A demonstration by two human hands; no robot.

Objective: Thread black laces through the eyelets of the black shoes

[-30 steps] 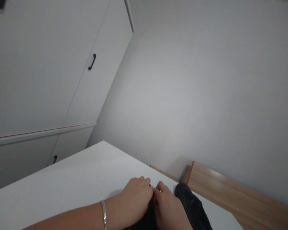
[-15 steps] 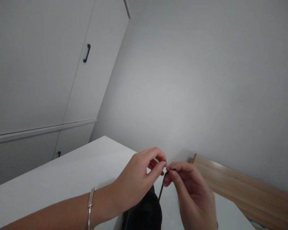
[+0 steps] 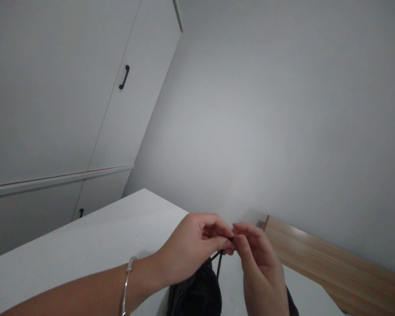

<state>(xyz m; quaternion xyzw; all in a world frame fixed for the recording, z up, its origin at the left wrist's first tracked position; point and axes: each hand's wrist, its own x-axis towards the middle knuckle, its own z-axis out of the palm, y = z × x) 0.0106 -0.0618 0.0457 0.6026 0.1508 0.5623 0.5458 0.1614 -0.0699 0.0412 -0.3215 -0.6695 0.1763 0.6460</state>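
Note:
A thin black cord point(image 3: 219, 265) rises from a dark, soft-looking black item point(image 3: 199, 292) at the bottom centre. Only part of that item shows, so its kind is unclear. My left hand point(image 3: 191, 250), with a silver bangle on its wrist, reaches over it and pinches the cord between thumb and fingers. Close against those fingertips, my right hand point(image 3: 261, 263) has its thumb and fingers closed at the same piece of cord. The exact spot where the fingertips meet the cord is mostly hidden.
Under the hands is a white table point(image 3: 112, 228), its far corner pointing toward the wall point(image 3: 266, 109). White cabinet doors point(image 3: 52, 96) with a black handle point(image 3: 124, 77) stand at the left. A wooden board point(image 3: 332, 254) runs along the right beyond the table.
My hands have come together, the left moving slightly down and right to the cord that my right hand was pinching. A second strand of cord now shows below the left fingers.

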